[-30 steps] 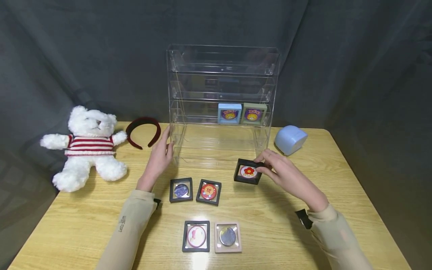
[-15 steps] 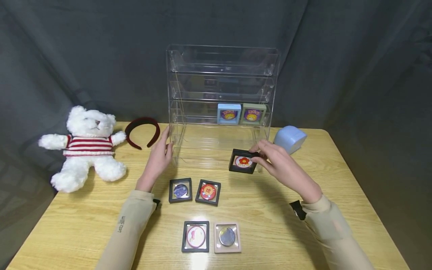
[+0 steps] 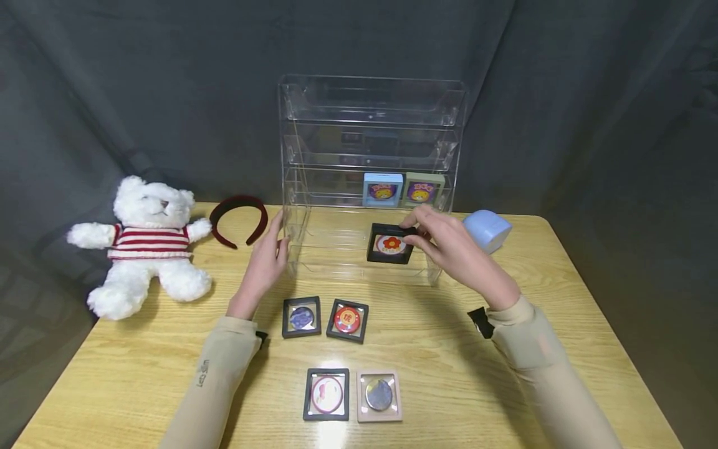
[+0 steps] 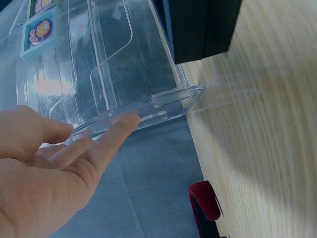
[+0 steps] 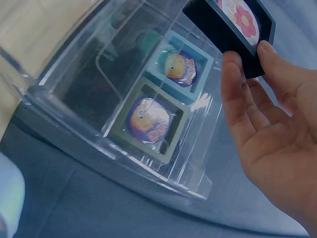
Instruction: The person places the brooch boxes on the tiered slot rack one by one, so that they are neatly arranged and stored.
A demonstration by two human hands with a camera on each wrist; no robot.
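Observation:
In the head view, my right hand [image 3: 449,249] pinches the right edge of a black square display frame [image 3: 390,244] between thumb and fingers. A round badge with a red flower [image 5: 245,22] shows inside that frame. It is held up in front of the lower part of a clear acrylic display rack [image 3: 370,100]. My left hand [image 3: 267,255] rests against the rack's left side, its fingers [image 4: 116,136] extended along the outer panel. On the rack's third tier stand a light blue frame [image 3: 383,190] and an olive green frame [image 3: 424,189], both with bear badges.
On the wooden table lie three more black frames, holding a purple badge [image 3: 302,318], a red badge [image 3: 347,319] and a white-and-pink badge [image 3: 327,394]. Near them is a pink frame [image 3: 379,396]. A white teddy bear [image 3: 150,249], dark red headband [image 3: 238,201] and blue rounded object [image 3: 488,229] flank the rack.
My right hand has carried the black flower-badge frame up and to the left, from over the table to before the rack's lower tiers. The left hand stays at the rack's side.

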